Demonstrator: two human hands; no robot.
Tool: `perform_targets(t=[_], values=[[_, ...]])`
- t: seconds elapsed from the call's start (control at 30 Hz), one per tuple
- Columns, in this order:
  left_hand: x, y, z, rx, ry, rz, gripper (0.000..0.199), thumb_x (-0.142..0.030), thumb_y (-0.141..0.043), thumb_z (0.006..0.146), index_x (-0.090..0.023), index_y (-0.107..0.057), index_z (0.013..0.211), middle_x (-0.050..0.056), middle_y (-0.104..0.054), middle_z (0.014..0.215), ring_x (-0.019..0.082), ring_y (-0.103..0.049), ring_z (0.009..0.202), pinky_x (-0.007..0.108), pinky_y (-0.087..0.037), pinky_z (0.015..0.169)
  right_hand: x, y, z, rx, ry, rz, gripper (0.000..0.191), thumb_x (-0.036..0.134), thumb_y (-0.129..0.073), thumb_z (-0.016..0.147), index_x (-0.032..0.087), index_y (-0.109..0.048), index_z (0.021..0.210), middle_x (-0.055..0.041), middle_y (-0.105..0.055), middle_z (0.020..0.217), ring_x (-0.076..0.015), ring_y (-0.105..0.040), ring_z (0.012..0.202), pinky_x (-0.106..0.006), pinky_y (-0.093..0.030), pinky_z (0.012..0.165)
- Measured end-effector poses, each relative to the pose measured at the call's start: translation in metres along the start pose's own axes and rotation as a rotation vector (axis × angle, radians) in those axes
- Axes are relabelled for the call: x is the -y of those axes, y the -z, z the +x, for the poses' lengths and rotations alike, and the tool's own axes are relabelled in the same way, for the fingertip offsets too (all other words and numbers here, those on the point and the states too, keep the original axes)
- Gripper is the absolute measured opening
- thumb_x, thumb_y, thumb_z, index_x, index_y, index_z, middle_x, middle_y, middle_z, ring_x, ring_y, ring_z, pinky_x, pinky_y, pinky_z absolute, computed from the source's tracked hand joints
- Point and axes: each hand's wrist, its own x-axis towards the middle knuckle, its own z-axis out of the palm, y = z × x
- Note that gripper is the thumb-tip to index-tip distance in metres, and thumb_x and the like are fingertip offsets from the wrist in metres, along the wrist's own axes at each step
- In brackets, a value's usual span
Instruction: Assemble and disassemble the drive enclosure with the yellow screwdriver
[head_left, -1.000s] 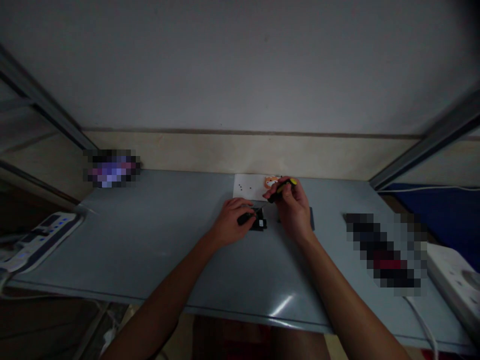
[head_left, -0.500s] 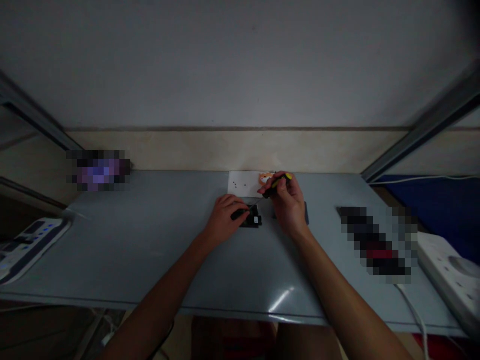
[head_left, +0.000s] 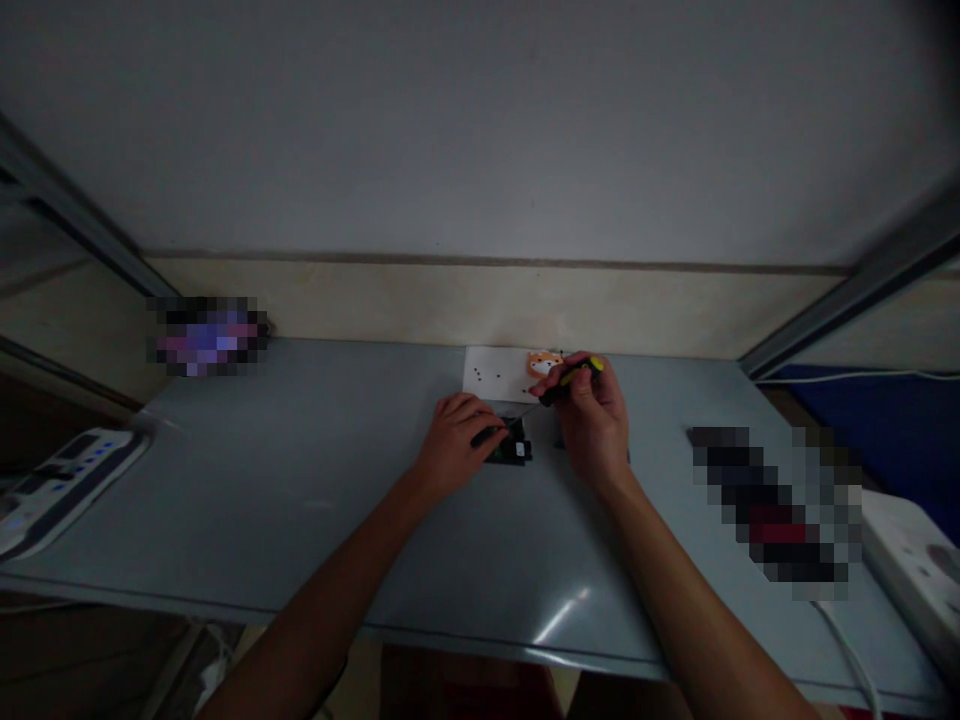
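Observation:
My left hand [head_left: 454, 442] rests on the table with its fingers closed around the left part of a small dark electronic device [head_left: 516, 450], which has a little white patch on its right side. In my right hand [head_left: 598, 425] is a screwdriver [head_left: 573, 382] with a black and yellow handle. Its thin shaft slants down and left to the device, near my left fingertips; I cannot tell whether the tip touches. Behind the device lies a white sheet [head_left: 487, 385] with several tiny dark specks, perhaps screws. An orange and white animal-face item [head_left: 544, 364] sits on the sheet's right part.
A grey table [head_left: 315, 460] carries everything, with a wall behind. At the left is a white and dark power strip [head_left: 82, 475]; a blurred purple object [head_left: 210, 338] stands at the back left. On the right are a blurred dark object [head_left: 765, 505], a white socket box [head_left: 911, 560] and a white cable [head_left: 847, 645].
The view has shifted slightly, so the scene sits a little lower and farther right. My right hand and the screwdriver have moved slightly right relative to the device. Both hands keep their holds.

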Motion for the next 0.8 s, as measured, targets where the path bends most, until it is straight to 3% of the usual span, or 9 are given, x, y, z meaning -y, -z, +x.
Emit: perform_targets(t=[0.8], values=[[-0.0028, -0.0016, -0.0018, -0.016, -0.013, -0.001, 0.01, -0.03, -0.071, 0.098, -0.022, -0.076, 0.097, 0.002, -0.076, 0.098, 0.021, -0.065, 0.102, 0.041, -0.045, 0.097, 0.0015, -0.0023, -0.0028, 0.035, 0.019, 0.062, 0.017, 0.044, -0.066, 0.098, 0.028, -0.062, 0.105, 0.0015, -0.064, 0.087, -0.0145, -0.068, 0.077, -0.033, -0.055, 0.08]])
